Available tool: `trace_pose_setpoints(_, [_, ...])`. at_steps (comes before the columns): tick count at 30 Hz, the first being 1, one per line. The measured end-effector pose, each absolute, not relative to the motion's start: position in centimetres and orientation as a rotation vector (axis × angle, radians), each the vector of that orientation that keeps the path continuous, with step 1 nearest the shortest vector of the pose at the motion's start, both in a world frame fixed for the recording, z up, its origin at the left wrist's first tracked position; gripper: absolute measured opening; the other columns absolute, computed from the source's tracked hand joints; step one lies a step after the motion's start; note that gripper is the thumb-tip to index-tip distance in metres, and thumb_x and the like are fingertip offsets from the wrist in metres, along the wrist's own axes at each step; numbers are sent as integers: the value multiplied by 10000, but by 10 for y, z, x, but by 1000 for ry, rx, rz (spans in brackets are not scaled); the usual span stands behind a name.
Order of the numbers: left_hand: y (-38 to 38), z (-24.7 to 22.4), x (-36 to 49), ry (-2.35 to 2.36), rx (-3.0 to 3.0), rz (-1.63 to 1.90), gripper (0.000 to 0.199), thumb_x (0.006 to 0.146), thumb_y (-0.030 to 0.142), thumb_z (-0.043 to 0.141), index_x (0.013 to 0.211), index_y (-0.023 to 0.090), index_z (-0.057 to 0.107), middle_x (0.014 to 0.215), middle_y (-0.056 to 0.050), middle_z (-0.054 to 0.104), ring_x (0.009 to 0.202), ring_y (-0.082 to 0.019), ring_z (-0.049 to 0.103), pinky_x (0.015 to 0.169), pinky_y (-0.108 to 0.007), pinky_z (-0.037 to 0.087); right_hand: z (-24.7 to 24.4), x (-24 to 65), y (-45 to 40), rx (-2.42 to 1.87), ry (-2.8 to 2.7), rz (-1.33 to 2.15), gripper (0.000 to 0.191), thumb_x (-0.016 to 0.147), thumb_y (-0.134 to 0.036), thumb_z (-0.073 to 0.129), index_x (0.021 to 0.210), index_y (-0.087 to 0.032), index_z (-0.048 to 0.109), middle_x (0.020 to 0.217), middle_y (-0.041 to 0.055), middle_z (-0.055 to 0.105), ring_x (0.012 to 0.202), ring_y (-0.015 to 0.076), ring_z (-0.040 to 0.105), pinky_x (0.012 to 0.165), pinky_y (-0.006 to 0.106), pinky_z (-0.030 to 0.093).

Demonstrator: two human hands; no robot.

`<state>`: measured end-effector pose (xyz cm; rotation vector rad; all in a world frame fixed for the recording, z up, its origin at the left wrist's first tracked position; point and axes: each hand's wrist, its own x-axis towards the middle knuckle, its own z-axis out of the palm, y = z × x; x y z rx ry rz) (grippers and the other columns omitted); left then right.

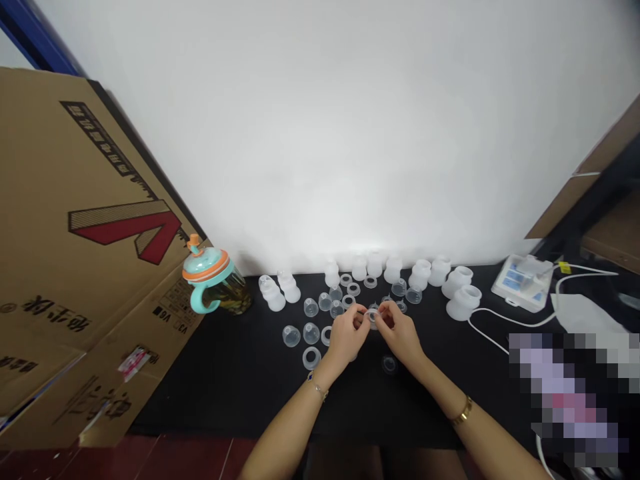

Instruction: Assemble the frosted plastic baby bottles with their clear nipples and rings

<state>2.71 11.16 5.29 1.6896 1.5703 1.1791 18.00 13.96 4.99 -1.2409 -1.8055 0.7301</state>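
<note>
My left hand (349, 335) and my right hand (403, 335) meet over the black table, thumbs and fingertips pinching a small translucent bottle ring (373, 315) from both sides. Whether a teat sits inside it, I cannot tell. Just in front of my right hand lies a small clear round piece (389, 364), perhaps a teat. Left of my left hand are loose translucent rings, one of them a wide ring (311, 359), and several clear domed caps, such as a cap (311, 333). More small clear parts lie behind my fingers, partly hidden.
Several white baby bottles stand along the wall, including an open bottle (464, 304). Two capped bottles (271, 293) stand at left, near a lidded jug (207, 280). Cardboard (100, 267) borders the left side. At right are a white box (523, 283) and a white cable (530, 325).
</note>
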Motion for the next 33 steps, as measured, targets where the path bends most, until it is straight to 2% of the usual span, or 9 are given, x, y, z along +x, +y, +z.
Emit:
trace_pose_setpoints(6, [112, 55, 27, 1567, 1718, 1161, 125, 900, 306, 540, 883, 212, 622, 648, 30, 638, 593, -134, 585, 596, -227, 398, 47, 181, 141, -1214, -1866, 733, 190, 915, -426, 510, 958, -246, 558, 635, -33, 592, 553, 172, 570, 542, 268, 394])
trace_pose_setpoints(12, [111, 57, 27, 1577, 1767, 1144, 131, 887, 305, 557, 801, 211, 590, 661, 32, 632, 590, -124, 562, 593, -220, 388, 44, 181, 144, -1188, -1902, 660, 171, 894, -411, 516, 876, -241, 525, 603, -45, 550, 505, 152, 531, 504, 254, 376])
trace_pose_setpoints(17, [112, 56, 28, 1591, 1736, 1184, 117, 887, 302, 560, 855, 214, 631, 656, 34, 633, 593, -127, 573, 594, -222, 397, 42, 180, 143, -1181, -1877, 699, 187, 917, -428, 494, 883, -244, 507, 621, -37, 558, 518, 160, 546, 507, 260, 377])
trace_pose_setpoints(23, [110, 54, 29, 1641, 1802, 1179, 136, 882, 246, 544, 985, 235, 632, 695, 23, 675, 639, -153, 632, 634, -243, 426, 44, 181, 140, -1167, -1908, 728, 228, 946, -408, 473, 1081, -233, 527, 636, -39, 586, 535, 175, 566, 530, 267, 395])
trace_pose_setpoints(28, [109, 52, 29, 1746, 1900, 1138, 103, 872, 242, 554, 951, 243, 619, 721, 19, 684, 656, -166, 649, 632, -254, 417, 48, 181, 138, -1172, -1994, 693, 199, 955, -389, 474, 1021, -242, 591, 682, -15, 644, 577, 176, 601, 559, 264, 424])
trace_pose_setpoints(33, [110, 53, 28, 1794, 1922, 1110, 51, 858, 225, 567, 888, 240, 606, 698, 27, 668, 629, -158, 637, 604, -247, 402, 47, 181, 139, -1176, -2010, 664, 210, 952, -383, 486, 1037, -231, 603, 685, -10, 654, 580, 174, 611, 552, 258, 422])
